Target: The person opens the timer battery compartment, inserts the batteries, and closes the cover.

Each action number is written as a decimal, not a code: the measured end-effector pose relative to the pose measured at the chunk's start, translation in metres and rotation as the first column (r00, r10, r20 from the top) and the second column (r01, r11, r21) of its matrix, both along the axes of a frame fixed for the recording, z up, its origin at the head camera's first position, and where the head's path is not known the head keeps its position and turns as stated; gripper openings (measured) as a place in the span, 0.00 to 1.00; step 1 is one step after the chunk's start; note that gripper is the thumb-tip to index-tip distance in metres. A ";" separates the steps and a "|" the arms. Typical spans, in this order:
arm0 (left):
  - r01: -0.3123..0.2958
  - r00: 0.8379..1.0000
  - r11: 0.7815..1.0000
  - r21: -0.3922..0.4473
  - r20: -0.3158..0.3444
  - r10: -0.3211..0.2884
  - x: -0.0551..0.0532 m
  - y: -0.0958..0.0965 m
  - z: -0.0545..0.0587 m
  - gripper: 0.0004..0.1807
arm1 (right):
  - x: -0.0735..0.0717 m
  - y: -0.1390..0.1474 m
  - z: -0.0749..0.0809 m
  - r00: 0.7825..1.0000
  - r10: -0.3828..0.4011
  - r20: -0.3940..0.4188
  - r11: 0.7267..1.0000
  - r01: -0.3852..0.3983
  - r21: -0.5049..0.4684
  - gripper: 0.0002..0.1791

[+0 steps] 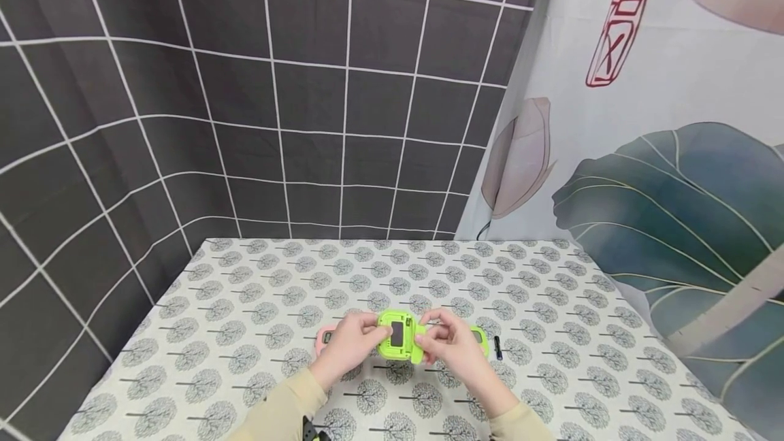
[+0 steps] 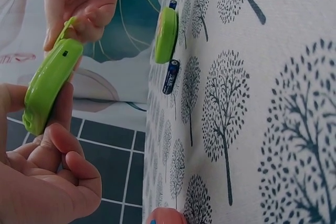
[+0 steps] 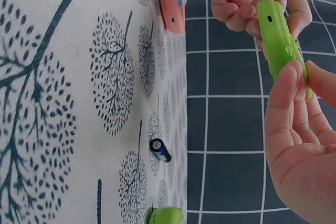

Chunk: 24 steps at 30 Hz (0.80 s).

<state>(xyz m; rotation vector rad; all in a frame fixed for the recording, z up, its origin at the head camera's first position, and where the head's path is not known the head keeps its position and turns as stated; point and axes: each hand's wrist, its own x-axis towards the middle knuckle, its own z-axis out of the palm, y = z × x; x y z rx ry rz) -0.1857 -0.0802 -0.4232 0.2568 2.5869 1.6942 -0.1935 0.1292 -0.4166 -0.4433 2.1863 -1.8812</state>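
Observation:
A lime-green handheld device [image 1: 397, 336] with a dark rectangle on its upward face is held above the table between both hands. My left hand [image 1: 350, 344] pinches its left edge, thumb on the face. A thin green flap [image 1: 418, 342] sticks out at the device's right side, and my right hand [image 1: 452, 346] pinches it between thumb and fingers. In the left wrist view, the device [image 2: 52, 86] appears edge-on with the flap [image 2: 65, 31] angled away from its body. The right wrist view shows the device's smooth outer shell [image 3: 277, 38].
A pink device [image 1: 323, 337] lies at left, partly behind the left hand. Another green device [image 1: 480, 340] lies at right. One dark battery [image 1: 498, 348] is beyond it; a second battery [image 2: 171, 77] lies on its near side. Tree-print cloth [image 1: 398, 400] covers the table.

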 end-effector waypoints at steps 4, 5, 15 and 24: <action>-0.008 1.000 1.000 0.000 0.015 0.008 0.001 -0.001 0.000 0.18 | -0.001 0.003 -0.002 0.999 0.039 0.007 0.999 -0.040 0.024 0.17; -0.009 1.000 1.000 0.001 0.017 0.009 0.001 -0.002 0.000 0.19 | -0.001 0.004 -0.002 0.998 0.056 0.005 0.998 -0.056 0.039 0.17; -0.013 1.000 1.000 0.005 0.020 0.013 0.000 -0.005 -0.003 0.18 | 0.002 0.014 -0.010 0.979 0.198 0.052 0.954 -0.205 0.219 0.13; -0.013 1.000 1.000 0.002 0.024 0.013 0.001 -0.005 -0.002 0.17 | 0.006 0.015 -0.017 0.964 0.257 0.063 0.901 -0.263 0.347 0.10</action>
